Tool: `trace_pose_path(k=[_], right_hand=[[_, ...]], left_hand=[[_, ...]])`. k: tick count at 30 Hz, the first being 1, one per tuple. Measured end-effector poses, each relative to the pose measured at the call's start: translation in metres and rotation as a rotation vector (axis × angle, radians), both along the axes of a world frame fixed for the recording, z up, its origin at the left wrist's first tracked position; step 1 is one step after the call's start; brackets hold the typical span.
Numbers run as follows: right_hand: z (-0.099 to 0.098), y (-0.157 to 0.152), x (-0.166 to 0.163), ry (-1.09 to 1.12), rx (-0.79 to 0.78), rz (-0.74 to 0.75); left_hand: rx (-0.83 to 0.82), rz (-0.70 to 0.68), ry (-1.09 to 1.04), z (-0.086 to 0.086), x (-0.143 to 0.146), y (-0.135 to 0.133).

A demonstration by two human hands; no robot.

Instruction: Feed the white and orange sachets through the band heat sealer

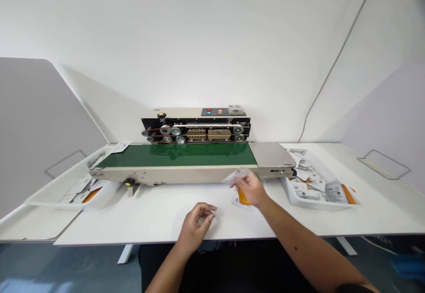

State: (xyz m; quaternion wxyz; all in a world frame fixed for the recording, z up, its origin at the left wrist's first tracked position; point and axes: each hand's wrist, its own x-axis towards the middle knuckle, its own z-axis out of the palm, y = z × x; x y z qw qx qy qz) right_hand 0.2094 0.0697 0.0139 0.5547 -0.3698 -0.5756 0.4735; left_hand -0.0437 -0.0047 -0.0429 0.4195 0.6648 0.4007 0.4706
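Observation:
My right hand (pixel 251 189) pinches a small whitish packet (pixel 235 176) just in front of the band sealer's conveyor; the packet is blurred. Partly under that hand, an orange and white packet (pixel 244 198) shows; whether it lies on the table or hangs from the fingers I cannot tell. My left hand (pixel 196 223) rests near the table's front edge with curled fingers apart from the thumb and nothing between them. Behind both hands stands the band sealer (pixel 195 127), with its green conveyor belt (pixel 186 155) running along its front.
At the right, a white bin (pixel 312 203) holds several white, grey and orange packets (pixel 307 175). Another white bin (pixel 106 198) with packets stands at the left, partly under the conveyor's end. One white packet (pixel 120 147) lies at the belt's left end. Grey panels flank the white table (pixel 149 222).

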Motion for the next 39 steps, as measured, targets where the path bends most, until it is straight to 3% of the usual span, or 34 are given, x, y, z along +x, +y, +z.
trace_pose_path(k=[5,10,16,25,39], right_hand=[[0.058,0.033,0.050,-0.013,-0.023,-0.173],[0.085,0.060,0.084,-0.021,-0.157,-0.294],[0.090,0.077,0.091,0.144,-0.249,-0.275],[0.094,0.099,0.069,0.098,-0.345,-0.097],[0.092,0.096,0.042,0.048,-0.271,-0.174]], left_hand=[[0.006,0.016,0.025,0.005,-0.001,-0.001],[0.017,0.025,0.060,0.009,0.001,-0.001],[0.030,0.019,0.103,0.012,0.004,0.000],[0.038,0.039,0.149,0.015,0.005,-0.001],[0.045,0.037,0.133,0.014,0.004,-0.002]])
